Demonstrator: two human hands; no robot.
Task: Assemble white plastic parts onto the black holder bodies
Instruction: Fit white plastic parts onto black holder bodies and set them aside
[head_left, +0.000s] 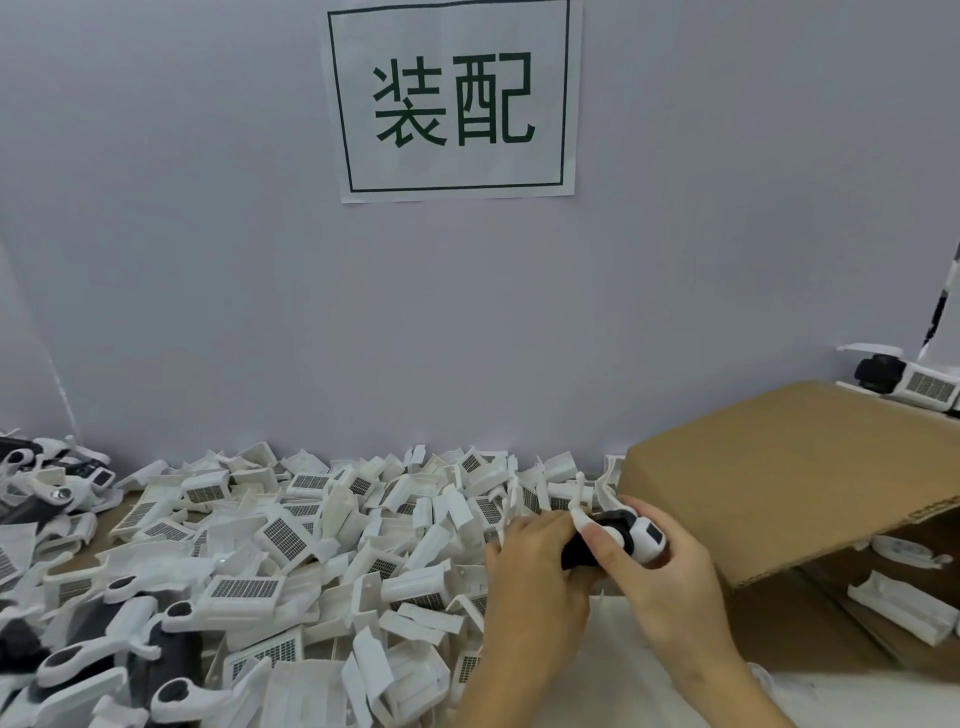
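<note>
Both my hands hold one black holder body (576, 556) with a white plastic part (647, 538) at its right end, just above the table. My left hand (535, 577) grips the black end from the left. My right hand (670, 587) wraps the white end, thumb across the joint. A thin white piece (576, 512) sticks up between the hands. A big heap of loose white parts with dark grids (291, 551) covers the table to the left. Black and white holder bodies (119, 649) lie at the lower left.
An open cardboard box (789, 483) stands at the right, its flap raised; white parts (904, 608) lie inside. An assembled unit (904, 382) rests behind the box. More holders (52, 483) sit at the far left. A grey wall with a paper sign (452, 98) closes the back.
</note>
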